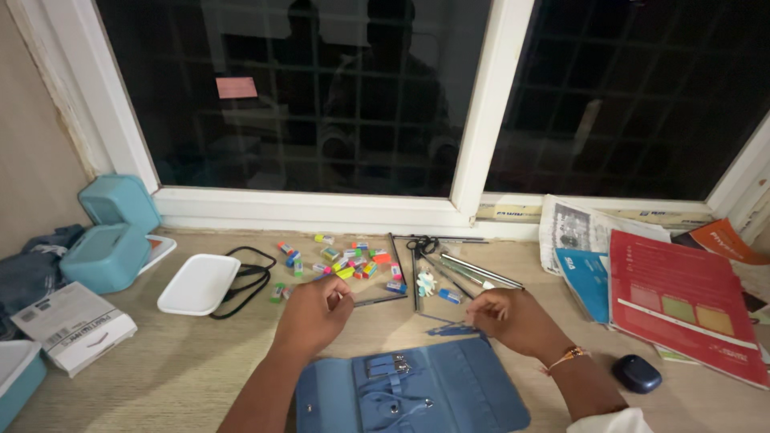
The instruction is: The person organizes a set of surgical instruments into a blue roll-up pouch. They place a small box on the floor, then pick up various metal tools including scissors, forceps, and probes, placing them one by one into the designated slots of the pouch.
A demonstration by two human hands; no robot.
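Left hand [314,314] pinches a thin dark pencil [383,301], its grip closed on the end. Right hand [509,318] hovers above the open blue fabric pouch [473,393] on the worktop [184,361], fingers curled, grip narrow and empty.

Well left of the hands a white tray [198,284] lay beside a black cord [250,277] and two teal boxes [112,232], while to their right sat a red booklet [682,301], a newspaper [581,227] and what looked like a dark blue case [637,374].
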